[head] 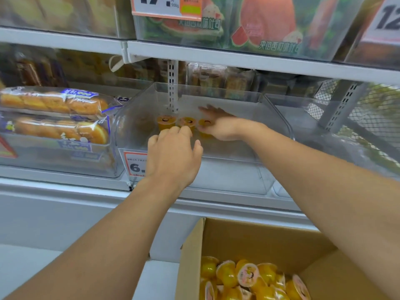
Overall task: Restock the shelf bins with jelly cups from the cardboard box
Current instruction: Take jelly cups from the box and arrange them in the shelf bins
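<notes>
**A:** how much room's in that clear bin?

**B:** Plenty. Three jelly cups stand upright, lids up, in a left-to-right row mid-floor; bare floor behind them and to the right. Bread bin just beside on the left.

**A:** hands?

**B:** Left hand reaches over the front wall, fingers curled at the middle cup; can't tell if it's gripping. Right hand has fingers spread, touching the rightmost cup. Cardboard box of cups sits below.

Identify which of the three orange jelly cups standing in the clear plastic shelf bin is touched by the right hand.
The rightmost orange jelly cup: the right hand rests against it; the other two stand apart, leftwards.
</notes>
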